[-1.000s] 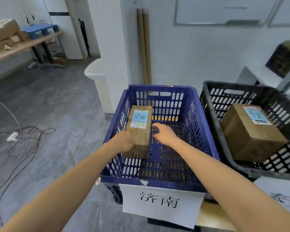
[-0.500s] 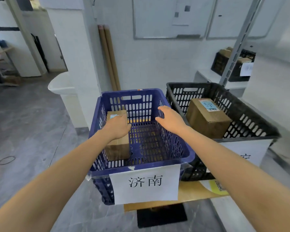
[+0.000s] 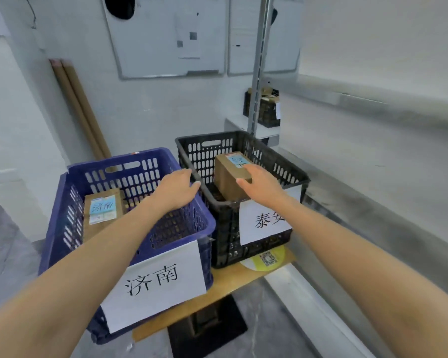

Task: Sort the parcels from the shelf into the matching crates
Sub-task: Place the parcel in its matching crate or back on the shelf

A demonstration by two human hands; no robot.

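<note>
Brown parcel (image 3: pixel 102 210) now lies in blue crate (image 3: pixel 181 228), low-left of your L hand (image 3: pixel 177 189), which let go & lifted; R hand (image 3: pixel 263 186) over black crate (image 3: pixel 204 156), both loose-open, empty, so fetch next pkg.

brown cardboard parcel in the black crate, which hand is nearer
Right. The right hand is at the near top edge of the brown cardboard parcel; the left hand hovers over the blue plastic crate.
</note>
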